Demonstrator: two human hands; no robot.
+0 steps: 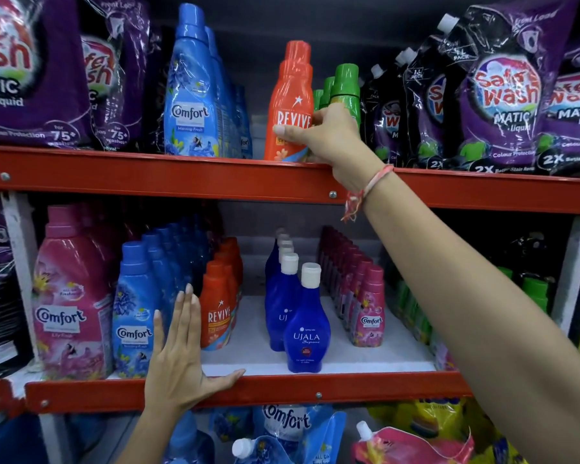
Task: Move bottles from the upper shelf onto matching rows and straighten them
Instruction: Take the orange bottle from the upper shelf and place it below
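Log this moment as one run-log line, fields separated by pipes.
right hand: gripping orange Revive bottle, upper shelf | left hand: open, flat against blue Comfort row, lower shelf | move: not yet done

2 hands (322,135), 2 orange btls upper shelf (290,105), 3 green (344,92)

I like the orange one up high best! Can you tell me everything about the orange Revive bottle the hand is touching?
The orange plastic Revive bottle stands upright at the front edge of the upper red metal shelf, between tall blue Comfort bottles and green-capped bottles. It has a tall orange cap, a narrow neck and a wider body, with white REVIVE lettering, a star and flowers near the base. Its surface looks shiny. The right hand grips its lower right side, thumb across the front label.
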